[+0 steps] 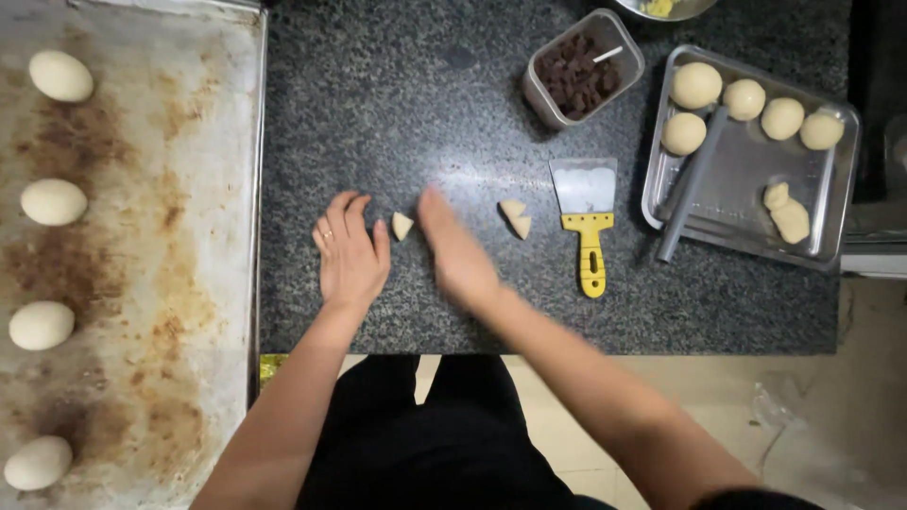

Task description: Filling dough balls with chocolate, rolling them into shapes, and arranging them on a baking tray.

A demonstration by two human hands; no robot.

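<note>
Where fingers (351, 212) spread, dough wedge (402, 226) beside

Under the fingers (345, 212) of the left hand (350, 255) the surface (425, 113) is dark speckled stone, polished, with a faint sheen. Just beside those fingers lies a dough wedge (402, 225), pale, matt and soft-looking. Beyond the blurred right hand (458, 250), the scraper (586, 212) has a dull, floury metal blade and a glossy yellow plastic handle. Far out from the left fingers, the baking sheet (161, 236) is worn metal, stained rusty brown. The small tray (737, 203) is brushed, shiny metal.
</note>
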